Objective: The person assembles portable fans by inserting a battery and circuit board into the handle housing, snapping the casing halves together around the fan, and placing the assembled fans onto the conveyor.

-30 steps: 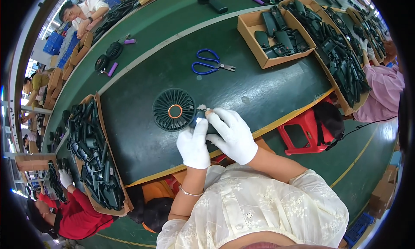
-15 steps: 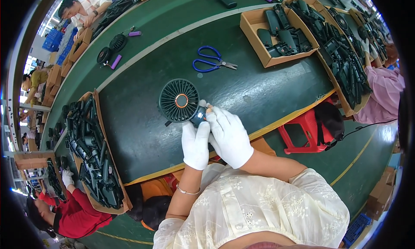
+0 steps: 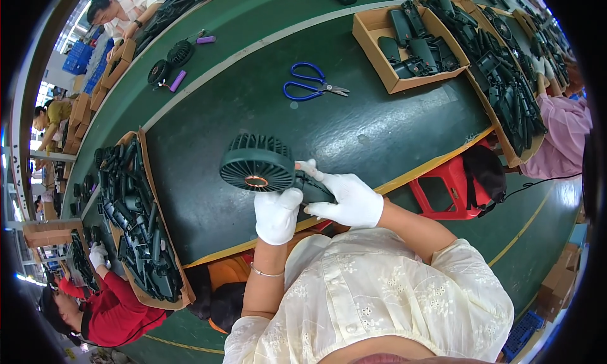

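A dark green handheld fan (image 3: pixel 256 168) with a round slotted cage and a copper-coloured centre ring is held above the table's near edge. My gloved left hand (image 3: pixel 276 217) is closed on it just below the fan head, thumb and fingers against its neck. My gloved right hand (image 3: pixel 351 198) grips the fan's handle (image 3: pixel 314 191), with fingers and thumb on either side; part of the handle is hidden by the glove. Beyond the fan, blue-handled scissors (image 3: pixel 314 87) lie opened on the dark green tabletop (image 3: pixel 208 120).
A cardboard box (image 3: pixel 436 79) of dark green casings stands at the far right, beside a longer box of parts (image 3: pixel 506 104). Another full box (image 3: pixel 147 237) is at left. Fans with purple cylinders (image 3: pixel 178 80) lie on the belt beyond. A red stool (image 3: pixel 436 196) and co-workers flank the table.
The fan has tilted, its grille turning from facing up to facing me, and shifted slightly left. My right hand has moved right along the handle, its fingers spreading wider around it.
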Motion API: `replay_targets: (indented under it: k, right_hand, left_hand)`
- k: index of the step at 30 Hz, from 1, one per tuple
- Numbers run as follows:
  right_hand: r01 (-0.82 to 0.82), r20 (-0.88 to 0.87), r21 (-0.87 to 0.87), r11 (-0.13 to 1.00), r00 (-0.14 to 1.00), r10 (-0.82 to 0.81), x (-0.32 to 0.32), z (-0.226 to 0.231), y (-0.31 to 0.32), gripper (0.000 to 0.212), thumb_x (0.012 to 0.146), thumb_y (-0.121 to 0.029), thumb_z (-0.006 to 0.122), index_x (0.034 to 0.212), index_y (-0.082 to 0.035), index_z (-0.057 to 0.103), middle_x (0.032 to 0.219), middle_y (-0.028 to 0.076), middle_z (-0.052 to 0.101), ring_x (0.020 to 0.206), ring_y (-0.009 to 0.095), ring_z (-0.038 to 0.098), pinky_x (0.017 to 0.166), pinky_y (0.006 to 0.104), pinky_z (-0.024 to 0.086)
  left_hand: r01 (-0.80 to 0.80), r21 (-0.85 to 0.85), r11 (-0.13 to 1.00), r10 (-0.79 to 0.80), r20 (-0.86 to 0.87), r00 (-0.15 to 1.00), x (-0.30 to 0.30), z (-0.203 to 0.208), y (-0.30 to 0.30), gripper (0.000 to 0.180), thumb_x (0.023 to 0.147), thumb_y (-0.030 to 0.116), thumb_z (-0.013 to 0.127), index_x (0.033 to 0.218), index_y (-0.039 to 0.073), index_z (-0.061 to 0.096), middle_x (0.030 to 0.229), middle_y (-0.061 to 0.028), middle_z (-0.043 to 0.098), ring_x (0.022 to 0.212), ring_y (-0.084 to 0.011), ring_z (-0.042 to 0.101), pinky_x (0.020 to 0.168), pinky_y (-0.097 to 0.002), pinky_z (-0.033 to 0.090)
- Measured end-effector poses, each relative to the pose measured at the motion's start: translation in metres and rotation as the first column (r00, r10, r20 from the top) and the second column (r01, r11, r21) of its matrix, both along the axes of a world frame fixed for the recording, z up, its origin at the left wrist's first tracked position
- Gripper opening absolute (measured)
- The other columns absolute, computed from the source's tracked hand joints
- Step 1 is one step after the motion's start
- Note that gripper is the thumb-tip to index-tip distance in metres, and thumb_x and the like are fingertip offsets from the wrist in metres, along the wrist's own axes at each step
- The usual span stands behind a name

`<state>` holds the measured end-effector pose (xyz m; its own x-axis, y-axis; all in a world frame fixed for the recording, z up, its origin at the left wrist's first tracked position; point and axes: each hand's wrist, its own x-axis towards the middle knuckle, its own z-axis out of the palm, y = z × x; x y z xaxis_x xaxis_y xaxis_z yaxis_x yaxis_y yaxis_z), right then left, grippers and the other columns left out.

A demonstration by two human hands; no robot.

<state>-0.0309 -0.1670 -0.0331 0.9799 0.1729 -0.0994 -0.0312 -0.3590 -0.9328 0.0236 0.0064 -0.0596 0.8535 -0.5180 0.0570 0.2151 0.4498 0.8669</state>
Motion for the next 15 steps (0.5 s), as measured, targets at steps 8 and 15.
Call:
replay_targets:
  k: [8,15]
  right_hand:
    - [-0.012,0.008,-0.067,0.998,1.0,0.012,0.0,-0.005,0.003,0.053,0.087,-0.047,0.067,0.112,0.0,0.066,0.083,0.018,0.069,0.08,0.039,0.068,0.076,0.0437,0.054]
    - [0.104,0.253,-0.15,0.983,0.966,-0.063,-0.012,-0.013,0.007,0.07,0.076,-0.028,0.081,0.137,-0.002,0.055,0.105,0.019,0.068,0.094,0.037,0.067,0.085,0.0396,0.053]
  left_hand:
    - [0.092,-0.061,0.994,-0.096,-0.08,0.992,0.0,0.0,0.011,0.041,0.078,-0.007,0.052,0.119,-0.004,0.057,0.116,-0.015,0.063,0.115,-0.0313,0.062,0.111,-0.0508,0.043]
    - [-0.087,0.054,0.995,0.088,-0.029,0.996,-0.011,0.013,0.004,0.034,0.086,-0.005,0.053,0.119,-0.006,0.058,0.113,-0.0141,0.064,0.119,-0.0293,0.061,0.106,-0.0432,0.047]
